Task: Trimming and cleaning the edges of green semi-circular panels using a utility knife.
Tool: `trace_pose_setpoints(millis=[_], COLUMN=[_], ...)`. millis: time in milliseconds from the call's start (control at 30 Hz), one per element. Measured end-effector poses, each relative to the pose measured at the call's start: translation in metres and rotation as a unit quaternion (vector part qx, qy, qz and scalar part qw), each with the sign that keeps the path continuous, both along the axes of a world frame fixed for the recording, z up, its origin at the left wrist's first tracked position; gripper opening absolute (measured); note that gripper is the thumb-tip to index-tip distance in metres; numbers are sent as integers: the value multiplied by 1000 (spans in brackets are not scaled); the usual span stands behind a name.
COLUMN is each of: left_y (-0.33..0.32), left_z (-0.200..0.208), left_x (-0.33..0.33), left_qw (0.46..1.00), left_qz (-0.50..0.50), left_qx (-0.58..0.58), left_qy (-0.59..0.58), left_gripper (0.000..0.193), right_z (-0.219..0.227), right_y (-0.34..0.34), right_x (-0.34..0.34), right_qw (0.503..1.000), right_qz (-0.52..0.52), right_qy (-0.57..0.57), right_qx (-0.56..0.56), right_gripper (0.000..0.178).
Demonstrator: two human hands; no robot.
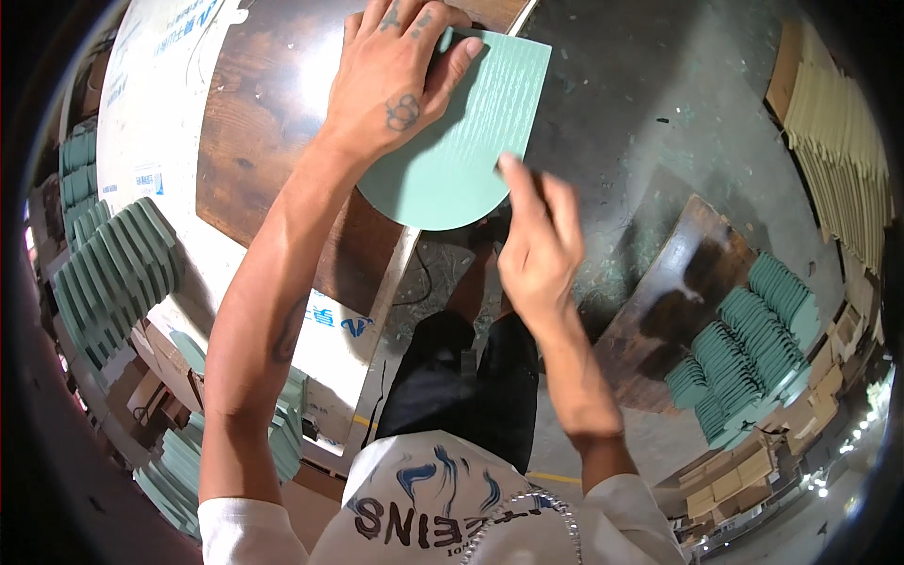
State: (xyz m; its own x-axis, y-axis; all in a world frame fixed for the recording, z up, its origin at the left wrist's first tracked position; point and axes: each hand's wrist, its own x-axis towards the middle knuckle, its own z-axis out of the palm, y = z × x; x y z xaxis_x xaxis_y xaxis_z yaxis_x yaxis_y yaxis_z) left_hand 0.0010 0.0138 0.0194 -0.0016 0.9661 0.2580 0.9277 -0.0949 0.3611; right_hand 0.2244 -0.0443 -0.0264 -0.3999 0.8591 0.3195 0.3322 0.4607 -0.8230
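A pale green panel with one rounded end and fine ribs on its face overhangs the edge of a brown wood-grain board. My left hand lies across the panel's far left part, fingers curled and thumb bent in, gripping it against the board. A small green bit shows between thumb and fingers; whether it belongs to the panel I cannot tell. Close to the rounded edge, on the right, my right hand is closed and slightly blurred. Its fingertips are at the rim, and what they pinch is too small to make out.
Stacked green pieces stand on the left, with more at lower left. On the right, a dark wooden board carries rows of green pieces. Cream-coloured strips are stacked at far right. Green scraps litter the grey floor.
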Motion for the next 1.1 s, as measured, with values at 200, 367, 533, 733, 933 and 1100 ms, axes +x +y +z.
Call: trace_pose_setpoints(millis=[200,367,533,733,933,1100], left_y=[-1,2,0,-1,2,0], left_z=[6,-1,3,4,5,-1], left_x=[5,3,-2,-3,2,-3], left_qw=[1000,1000,1000,999,998,998], left_qz=[-5,-8,2,14,22,18], left_qx=[0,12,17,-6,-8,4], left_qy=[-8,-8,-23,-51,-51,-61], left_gripper=[18,18,17,16,16,16], right_z=[9,14,27,54,49,52], right_y=[-73,-46,-79,-19,-46,-24], right_x=[-15,-14,-9,-3,-27,-6], right_qw=[997,997,993,963,978,974], right_qz=[62,-65,72,192,103,46], right_qy=[-36,-49,-97,-188,-171,-145], right_qx=[-3,7,-1,-9,-67,-169], right_gripper=[59,61,67,76,37,25])
